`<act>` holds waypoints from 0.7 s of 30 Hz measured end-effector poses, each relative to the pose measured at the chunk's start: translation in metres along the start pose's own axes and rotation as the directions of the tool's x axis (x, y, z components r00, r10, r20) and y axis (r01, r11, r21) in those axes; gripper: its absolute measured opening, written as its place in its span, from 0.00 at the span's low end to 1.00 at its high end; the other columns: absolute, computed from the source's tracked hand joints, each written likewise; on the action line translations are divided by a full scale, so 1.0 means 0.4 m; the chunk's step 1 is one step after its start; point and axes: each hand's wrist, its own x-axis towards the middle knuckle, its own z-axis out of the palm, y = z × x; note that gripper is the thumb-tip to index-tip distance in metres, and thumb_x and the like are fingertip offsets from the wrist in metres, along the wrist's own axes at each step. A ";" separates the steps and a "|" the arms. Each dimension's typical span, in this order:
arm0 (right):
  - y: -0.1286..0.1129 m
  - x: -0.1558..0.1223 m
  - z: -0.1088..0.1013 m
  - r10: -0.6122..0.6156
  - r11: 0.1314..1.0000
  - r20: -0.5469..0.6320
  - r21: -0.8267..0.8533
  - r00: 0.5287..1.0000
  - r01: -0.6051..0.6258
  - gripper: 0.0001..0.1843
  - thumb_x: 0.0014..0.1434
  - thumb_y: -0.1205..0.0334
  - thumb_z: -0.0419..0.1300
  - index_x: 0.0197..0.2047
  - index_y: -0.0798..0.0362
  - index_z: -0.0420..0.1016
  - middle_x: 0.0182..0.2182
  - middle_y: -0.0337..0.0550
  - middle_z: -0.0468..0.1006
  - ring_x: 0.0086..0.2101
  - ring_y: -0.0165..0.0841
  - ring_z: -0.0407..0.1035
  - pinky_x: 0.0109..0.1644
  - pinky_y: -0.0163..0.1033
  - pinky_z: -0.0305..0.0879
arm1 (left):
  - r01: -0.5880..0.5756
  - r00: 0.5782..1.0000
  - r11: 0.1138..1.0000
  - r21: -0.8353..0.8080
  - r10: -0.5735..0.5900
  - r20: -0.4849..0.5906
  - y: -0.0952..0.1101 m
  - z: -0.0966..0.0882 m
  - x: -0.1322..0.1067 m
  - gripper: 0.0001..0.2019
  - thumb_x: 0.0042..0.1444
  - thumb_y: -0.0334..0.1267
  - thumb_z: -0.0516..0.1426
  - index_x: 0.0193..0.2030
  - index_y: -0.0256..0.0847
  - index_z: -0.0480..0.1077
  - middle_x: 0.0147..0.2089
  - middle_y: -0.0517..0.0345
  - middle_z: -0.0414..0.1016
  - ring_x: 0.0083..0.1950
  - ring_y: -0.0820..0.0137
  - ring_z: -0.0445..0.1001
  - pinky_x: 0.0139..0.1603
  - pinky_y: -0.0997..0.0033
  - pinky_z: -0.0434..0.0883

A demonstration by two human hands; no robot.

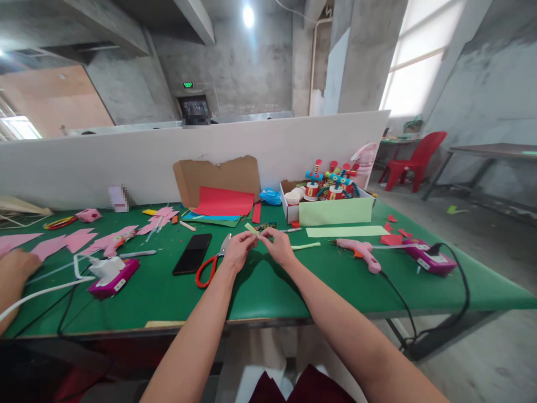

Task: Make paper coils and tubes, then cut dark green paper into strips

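My left hand [240,249] and my right hand [277,245] meet over the middle of the table. Both have fingers pinched on a small light green paper strip [251,228], whose end sticks up between them. Just behind the fingers lies a dark spiral coil [269,225]. A narrow pale green strip [306,245] rests to the right of my right hand. Beside my left wrist are scissors [202,276] with red-orange handles, blades partly behind the hand. A black phone [192,254] lies left of the scissors.
Right of me is a pink glue gun [361,252] near a purple power strip [432,258]. A box [335,212] of small figures stands behind a long green paper strip [348,231]. Red paper [226,200] leans on cardboard. At left are another glue gun [111,244] and another person's hand [19,267].
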 end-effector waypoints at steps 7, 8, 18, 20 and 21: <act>0.012 -0.002 0.000 -0.001 0.960 0.064 -0.279 0.998 0.019 0.10 0.57 0.72 0.58 0.26 0.52 0.69 0.27 0.40 0.74 0.31 0.32 0.66 0.37 0.34 0.58 | 0.154 0.988 0.988 -0.012 -0.154 -0.023 0.000 0.008 -0.009 0.18 0.34 0.41 0.71 0.29 0.36 0.70 0.26 0.60 0.74 0.28 0.75 0.71 0.32 0.74 0.69; 0.012 -0.003 0.001 -0.017 0.949 0.085 -0.313 0.996 0.043 0.10 0.57 0.72 0.58 0.26 0.52 0.69 0.27 0.40 0.74 0.32 0.32 0.66 0.37 0.35 0.58 | 0.174 0.984 0.985 -0.011 -0.174 -0.039 0.001 0.009 -0.009 0.17 0.36 0.41 0.71 0.28 0.36 0.70 0.26 0.60 0.73 0.28 0.75 0.72 0.31 0.74 0.69; -0.001 -0.016 0.018 -0.114 0.897 0.225 -0.394 0.968 0.197 0.07 0.61 0.69 0.56 0.31 0.52 0.69 0.31 0.42 0.73 0.35 0.34 0.65 0.40 0.36 0.58 | 0.125 0.992 0.990 0.063 -0.124 -0.019 0.006 0.009 -0.013 0.09 0.38 0.36 0.63 0.25 0.40 0.66 0.22 0.65 0.68 0.23 0.77 0.66 0.25 0.77 0.64; -0.005 -0.018 0.020 -0.095 0.889 0.244 -0.416 0.965 0.193 0.06 0.61 0.70 0.56 0.31 0.52 0.69 0.31 0.42 0.73 0.35 0.34 0.65 0.39 0.36 0.58 | 0.135 0.991 0.987 0.091 -0.135 -0.012 0.000 0.005 -0.011 0.06 0.38 0.34 0.60 0.23 0.40 0.65 0.20 0.66 0.66 0.21 0.77 0.64 0.24 0.77 0.62; -0.006 -0.018 0.021 -0.085 0.885 0.250 -0.426 0.964 0.189 0.06 0.61 0.70 0.56 0.31 0.53 0.69 0.31 0.42 0.73 0.35 0.34 0.65 0.39 0.36 0.58 | 0.141 0.990 0.986 0.094 -0.140 -0.017 -0.003 0.004 -0.010 0.06 0.37 0.33 0.60 0.23 0.40 0.65 0.20 0.66 0.66 0.21 0.77 0.63 0.24 0.77 0.62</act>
